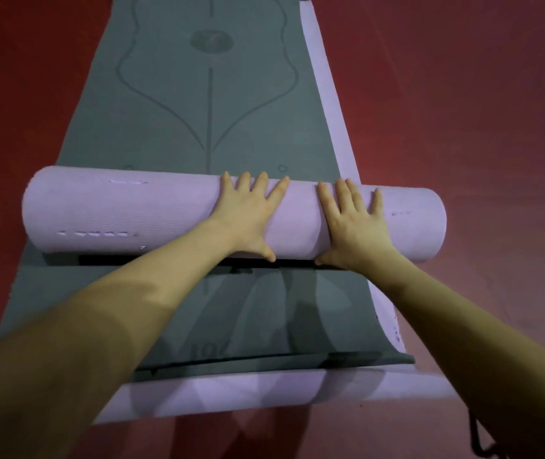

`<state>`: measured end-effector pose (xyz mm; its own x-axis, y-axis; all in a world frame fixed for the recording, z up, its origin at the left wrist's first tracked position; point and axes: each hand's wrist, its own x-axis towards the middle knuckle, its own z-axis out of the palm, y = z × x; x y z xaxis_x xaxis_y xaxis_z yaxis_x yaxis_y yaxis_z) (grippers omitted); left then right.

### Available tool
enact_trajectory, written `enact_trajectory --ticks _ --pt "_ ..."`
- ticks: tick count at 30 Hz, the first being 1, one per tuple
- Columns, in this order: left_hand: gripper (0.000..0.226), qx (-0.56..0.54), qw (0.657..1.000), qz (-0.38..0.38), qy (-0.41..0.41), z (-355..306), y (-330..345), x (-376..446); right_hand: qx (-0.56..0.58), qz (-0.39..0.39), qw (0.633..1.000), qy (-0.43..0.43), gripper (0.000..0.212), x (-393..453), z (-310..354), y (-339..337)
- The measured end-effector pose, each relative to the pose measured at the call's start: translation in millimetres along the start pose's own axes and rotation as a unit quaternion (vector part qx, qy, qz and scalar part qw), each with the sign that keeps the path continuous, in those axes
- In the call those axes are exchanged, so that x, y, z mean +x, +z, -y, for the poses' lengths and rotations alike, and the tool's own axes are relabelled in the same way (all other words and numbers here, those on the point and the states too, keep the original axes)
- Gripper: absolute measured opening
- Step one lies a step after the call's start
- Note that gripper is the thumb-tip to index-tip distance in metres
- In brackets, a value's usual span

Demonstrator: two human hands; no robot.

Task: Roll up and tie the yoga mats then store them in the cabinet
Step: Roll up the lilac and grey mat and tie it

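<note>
**Both Palms on the Purple Roll**

From the head view, I had my left hand (251,213) and my right hand (354,223) flat on top of the rolled purple mat (165,213), side by side near its middle and a little toward its right half. The fingers (266,183) of both hands were straight and spread wide, lying over the far curve of the roll, with my thumbs down against its near side; I gripped nothing, only pressed.

The roll lay crosswise on a grey-green mat (211,127) that stretched away from me, flat on the red floor (463,127), with a printed line pattern running down its centre. The roll's two ends reached past both long edges of that mat. A second purple mat (327,104) lay spread under the grey-green one, showing as a strip along its right edge and as a wide band at the near end.

A dark strap (165,261) lay across the grey-green mat just under the near side of the roll, and another dark strap (264,361) lay along that mat's near edge. A dark cord (478,438) sat on the floor at the lower right.
</note>
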<state>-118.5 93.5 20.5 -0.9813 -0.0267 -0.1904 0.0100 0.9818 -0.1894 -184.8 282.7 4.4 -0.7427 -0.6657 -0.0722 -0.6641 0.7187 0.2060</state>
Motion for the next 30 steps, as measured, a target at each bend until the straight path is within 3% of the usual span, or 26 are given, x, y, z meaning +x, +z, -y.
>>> enact_trajectory --ticks 7,14,20,22,25,30 --pt "0.125 0.023 1.0 -0.011 0.013 -15 0 -12 0.006 -0.065 0.998 -0.019 0.119 -17 -4 7" --pt "0.125 0.014 0.997 -0.004 0.073 -58 -6 -38 0.024 -0.05 0.998 0.001 0.119 -84 -20 11" --pt "0.119 -0.034 0.997 0.047 0.046 -72 -15 -42 0.067 -0.002 0.998 0.003 0.124 -92 -29 10" --pt "0.102 -0.069 0.994 0.057 0.059 -73 -18 -38 0.095 -0.017 0.995 -0.007 0.113 -98 -35 13" --pt "0.079 -0.08 0.993 0.045 0.078 -82 -19 -31 0.155 -0.085 0.984 0.022 0.079 -116 -43 18" --pt "0.064 -0.094 0.994 -0.004 0.061 -138 -24 -14 0.204 -0.212 0.947 0.126 0.049 -157 -62 26"
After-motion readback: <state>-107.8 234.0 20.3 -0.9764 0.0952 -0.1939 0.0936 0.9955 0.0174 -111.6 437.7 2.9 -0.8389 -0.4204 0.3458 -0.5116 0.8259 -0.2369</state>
